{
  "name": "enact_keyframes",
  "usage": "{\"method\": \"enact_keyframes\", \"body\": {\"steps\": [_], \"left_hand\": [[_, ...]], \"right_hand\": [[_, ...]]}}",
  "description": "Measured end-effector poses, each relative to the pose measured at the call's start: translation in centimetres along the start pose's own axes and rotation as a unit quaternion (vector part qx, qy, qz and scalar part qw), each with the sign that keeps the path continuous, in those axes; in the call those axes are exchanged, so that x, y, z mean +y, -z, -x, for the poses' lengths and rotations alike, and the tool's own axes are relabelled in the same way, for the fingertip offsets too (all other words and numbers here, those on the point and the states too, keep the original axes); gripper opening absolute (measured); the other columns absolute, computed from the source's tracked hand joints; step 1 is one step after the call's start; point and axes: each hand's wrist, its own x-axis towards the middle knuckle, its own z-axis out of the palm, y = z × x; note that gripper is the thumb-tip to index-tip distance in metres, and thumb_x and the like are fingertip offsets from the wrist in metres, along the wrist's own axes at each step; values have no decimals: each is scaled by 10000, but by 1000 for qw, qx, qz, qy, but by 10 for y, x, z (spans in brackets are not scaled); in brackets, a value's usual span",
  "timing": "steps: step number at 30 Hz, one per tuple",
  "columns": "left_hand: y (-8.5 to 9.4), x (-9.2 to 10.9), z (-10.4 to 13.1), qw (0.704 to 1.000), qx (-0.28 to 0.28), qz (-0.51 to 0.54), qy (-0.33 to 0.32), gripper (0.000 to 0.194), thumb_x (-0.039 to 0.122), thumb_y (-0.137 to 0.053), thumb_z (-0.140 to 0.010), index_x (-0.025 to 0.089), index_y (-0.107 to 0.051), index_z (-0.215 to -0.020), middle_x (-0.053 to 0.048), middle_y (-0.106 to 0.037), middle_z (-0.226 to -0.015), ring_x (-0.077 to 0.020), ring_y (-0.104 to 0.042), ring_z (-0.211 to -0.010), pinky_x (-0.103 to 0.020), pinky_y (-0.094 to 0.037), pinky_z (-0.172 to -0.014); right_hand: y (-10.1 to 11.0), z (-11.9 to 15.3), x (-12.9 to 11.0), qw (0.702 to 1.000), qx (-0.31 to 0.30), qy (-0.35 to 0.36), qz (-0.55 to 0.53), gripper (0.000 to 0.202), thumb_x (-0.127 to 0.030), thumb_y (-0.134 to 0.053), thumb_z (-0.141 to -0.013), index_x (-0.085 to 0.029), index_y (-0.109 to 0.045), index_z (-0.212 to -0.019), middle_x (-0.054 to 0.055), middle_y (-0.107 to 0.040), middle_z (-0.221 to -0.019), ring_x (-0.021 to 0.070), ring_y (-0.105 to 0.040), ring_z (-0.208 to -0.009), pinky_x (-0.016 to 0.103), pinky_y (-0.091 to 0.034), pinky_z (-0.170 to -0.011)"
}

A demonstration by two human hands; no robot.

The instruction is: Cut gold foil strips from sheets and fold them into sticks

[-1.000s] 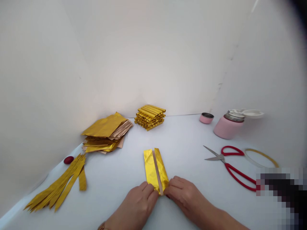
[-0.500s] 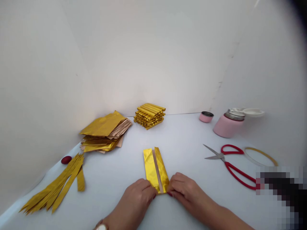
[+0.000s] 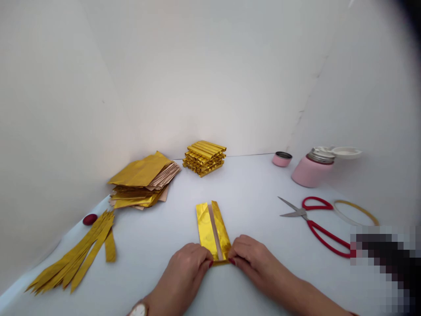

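Presently, left grip [image 3: 190, 264] and right grip [image 3: 251, 256] each pinch a near corner of folded gold paper [image 3: 207, 228], lying ahead of both on the tabletop [image 3: 253, 188]; scissors [image 3: 301, 213] lie right of the right grip.

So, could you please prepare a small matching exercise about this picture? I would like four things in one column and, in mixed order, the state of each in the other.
Things:
1. Gold strips
2. Folded gold sheet
3. Scissors
4. Pink bottle

States:
A. Standing, with its white lid flipped open
B. Lying with the blades apart
C. Spread out like a fan, at the left
D. Pinched at its near end by the left hand and right hand

Pairs: 1-C, 2-D, 3-B, 4-A
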Motion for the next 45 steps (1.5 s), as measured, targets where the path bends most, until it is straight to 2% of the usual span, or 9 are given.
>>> {"method": "enact_keyframes", "body": {"steps": [12, 17, 20, 25, 29, 33, 36, 41, 45], "left_hand": [[-3, 3, -1, 1000, 15, 2, 16, 172, 74, -475, -828, 187, -592, -769, -4, -599, -791, -157, -542, -759, -250, -409, -680], [-2, 4, 0, 1000, 21, 9, 20, 135, 91, -506, -829, 196, -590, -833, -4, -594, -829, -160, -540, -793, -253, -418, -702], [0, 6, -1, 1000, 17, -10, 1, 193, 105, -492, -851, 233, -602, -946, -13, -574, -884, -157, -536, -826, -246, -431, -719], [2, 10, 0, 988, -12, -139, -69, 179, 164, -510, -864, 274, -634, -934, -18, -573, -853, -170, -532, -793, -260, -448, -678], [3, 10, 6, 971, -14, -198, -133, 251, 136, -521, -822, 229, -583, -1047, -70, -591, -1037, -218, -534, -929, -342, -452, -778], [8, 10, 9, 963, -18, -210, -171, 304, 268, -506, -850, 214, -532, -1148, -105, -499, -1272, -268, -466, -1127, -404, -424, -873], [12, 11, 8, 963, -38, -208, -165, 303, 334, -476, -876, 216, -544, -1146, -96, -498, -1287, -269, -463, -1148, -423, -409, -909], [18, 7, 11, 967, -57, -207, -137, 301, 341, -468, -881, 278, -539, -1166, -84, -485, -1304, -278, -435, -1184, -464, -399, -921], [20, -4, 17, 959, -61, -234, -149, 367, 313, -453, -890, 329, -451, -1257, -80, -427, -1354, -289, -408, -1215, -511, -392, -917]], "right_hand": [[0, -1, -2, 1000, 14, -19, -3, 206, -30, -465, -786, -185, -601, -771, 11, -591, -752, 147, -523, -737, 245, -410, -682], [-2, -1, -3, 1000, 15, -22, -1, 191, -25, -473, -770, -183, -578, -747, 10, -578, -752, 150, -516, -741, 249, -409, -683], [-3, -1, -3, 999, 24, -26, 2, 183, -27, -462, -778, -181, -557, -755, 12, -569, -766, 150, -507, -743, 253, -408, -683], [-3, 0, -3, 1000, 21, -24, 0, 192, -42, -448, -803, -183, -569, -757, 13, -556, -769, 150, -503, -744, 257, -406, -682], [-4, 0, -2, 999, 28, -24, -13, 190, -34, -460, -789, -187, -565, -748, 10, -547, -768, 150, -505, -750, 259, -407, -689], [-9, -2, -3, 998, 47, -33, -13, 136, -72, -488, -792, -189, -524, -734, 7, -541, -766, 154, -502, -749, 264, -401, -683], [-16, -4, -6, 996, 64, -53, 26, 95, -156, -525, -803, -191, -491, -722, 12, -543, -757, 171, -485, -731, 287, -385, -665], [-19, -4, -9, 994, 65, -68, 53, 82, -127, -521, -800, -199, -492, -771, 7, -558, -801, 178, -486, -772, 305, -360, -705], [-13, -2, -7, 994, 68, -79, 43, 72, -143, -535, -799, -204, -499, -789, -2, -565, -817, 173, -500, -795, 309, -347, -728]]}}
